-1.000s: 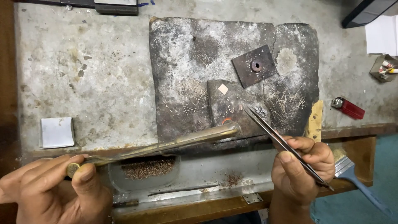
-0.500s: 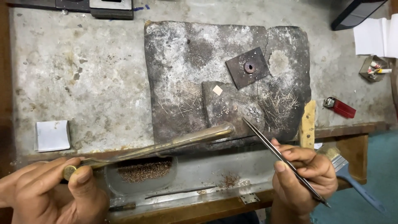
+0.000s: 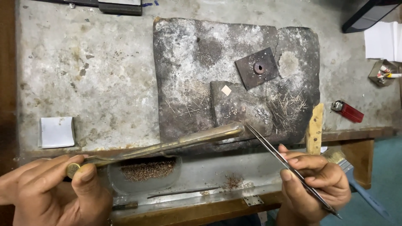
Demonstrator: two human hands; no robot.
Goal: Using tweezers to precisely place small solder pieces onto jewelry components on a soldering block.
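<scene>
My left hand [image 3: 54, 192] at the lower left grips the round end of a long brass blowpipe [image 3: 176, 142], whose tip reaches the near edge of the dark charred soldering slab [image 3: 188, 54]. My right hand [image 3: 316, 186] at the lower right pinches long steel tweezers [image 3: 289, 167]; their points touch the slab right beside the pipe's tip. A small pale square piece [image 3: 226, 90] lies on the slab's raised block, apart from both tools. Thin wire bits [image 3: 289, 106] lie scattered on the slab.
A dark square plate with a hole [image 3: 256, 68] rests on the slab. A clear dish of reddish grains [image 3: 146, 169] sits in the metal tray below. A red lighter [image 3: 347, 111], a wooden-handled brush [image 3: 315, 129], a white pad [image 3: 56, 132] and papers [image 3: 383, 39] lie around.
The tweezers' points have swung left and down to meet the blowpipe's tip at the slab's near edge. My left hand keeps its hold on the pipe.
</scene>
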